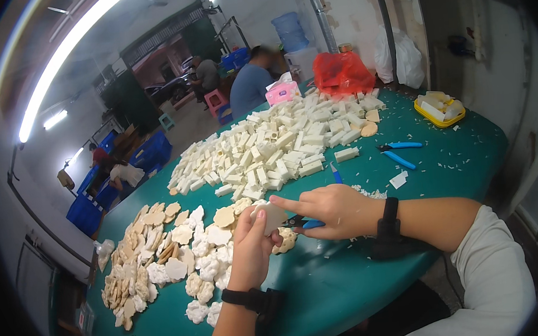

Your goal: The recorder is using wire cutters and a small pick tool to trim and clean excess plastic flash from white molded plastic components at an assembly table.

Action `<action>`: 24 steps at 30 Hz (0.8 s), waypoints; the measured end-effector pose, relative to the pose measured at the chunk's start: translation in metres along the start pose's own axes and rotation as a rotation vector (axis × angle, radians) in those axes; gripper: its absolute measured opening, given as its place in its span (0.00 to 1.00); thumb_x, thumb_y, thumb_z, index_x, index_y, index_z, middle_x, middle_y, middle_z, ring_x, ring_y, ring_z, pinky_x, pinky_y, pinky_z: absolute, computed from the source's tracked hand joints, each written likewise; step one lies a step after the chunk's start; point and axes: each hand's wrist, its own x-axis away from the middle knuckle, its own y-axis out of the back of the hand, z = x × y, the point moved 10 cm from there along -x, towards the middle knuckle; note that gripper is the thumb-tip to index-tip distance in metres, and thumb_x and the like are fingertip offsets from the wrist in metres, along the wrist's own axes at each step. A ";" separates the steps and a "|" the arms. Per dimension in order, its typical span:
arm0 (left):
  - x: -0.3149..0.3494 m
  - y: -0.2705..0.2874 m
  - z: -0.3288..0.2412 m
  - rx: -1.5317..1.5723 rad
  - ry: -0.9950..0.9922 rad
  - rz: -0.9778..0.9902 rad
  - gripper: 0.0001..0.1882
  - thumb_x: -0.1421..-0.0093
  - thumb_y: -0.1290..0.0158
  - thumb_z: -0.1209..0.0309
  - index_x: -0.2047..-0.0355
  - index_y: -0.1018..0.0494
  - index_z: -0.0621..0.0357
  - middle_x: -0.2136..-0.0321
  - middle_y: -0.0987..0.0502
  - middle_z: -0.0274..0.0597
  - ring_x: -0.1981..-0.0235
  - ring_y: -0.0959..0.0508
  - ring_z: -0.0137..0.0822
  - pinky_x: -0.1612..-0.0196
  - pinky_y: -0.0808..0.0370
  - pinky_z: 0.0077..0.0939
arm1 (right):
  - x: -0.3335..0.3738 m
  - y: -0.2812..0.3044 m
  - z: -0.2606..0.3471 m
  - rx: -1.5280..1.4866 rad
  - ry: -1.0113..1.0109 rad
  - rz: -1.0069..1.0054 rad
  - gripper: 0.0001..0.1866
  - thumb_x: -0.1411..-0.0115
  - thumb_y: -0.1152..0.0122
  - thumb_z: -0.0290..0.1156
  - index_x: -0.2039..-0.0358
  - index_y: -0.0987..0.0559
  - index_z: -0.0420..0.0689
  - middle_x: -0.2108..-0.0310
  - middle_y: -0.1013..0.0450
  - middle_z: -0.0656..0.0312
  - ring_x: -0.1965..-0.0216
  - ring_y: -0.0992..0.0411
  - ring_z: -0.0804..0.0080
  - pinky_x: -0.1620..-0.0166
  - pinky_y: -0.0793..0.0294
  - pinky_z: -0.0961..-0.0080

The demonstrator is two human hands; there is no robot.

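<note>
Above the near side of the green table (352, 281), my left hand (249, 247) pinches a flat, pale white piece (271, 215) with a scalloped edge. My right hand (340, 210) is closed round blue-handled nippers (313, 223), their dark jaws at the lower right of the piece. The right index finger reaches forward and rests on the piece's upper edge. Whether the jaws touch it, I cannot tell. Left of my hands lies a spread of similar flower-shaped pieces (207, 266), some white and some beige.
A large heap of white block-shaped parts (273, 136) covers the table's far middle. Right of it lie another blue-handled pair of pliers (399, 154), a yellow tray (441, 111) and scattered white scraps. A red bag (340, 74) stands behind. One person (252, 85) sits beyond the table.
</note>
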 end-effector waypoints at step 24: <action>-0.006 0.010 0.042 0.017 0.189 -0.051 0.15 0.29 0.49 0.61 0.55 0.30 0.62 0.69 0.24 0.42 0.79 0.29 0.29 0.74 0.27 0.27 | 0.014 -0.041 -0.005 0.092 -0.085 0.441 0.48 0.36 0.36 0.46 0.27 0.48 0.34 0.64 0.23 0.51 0.67 0.23 0.52 0.64 0.23 0.62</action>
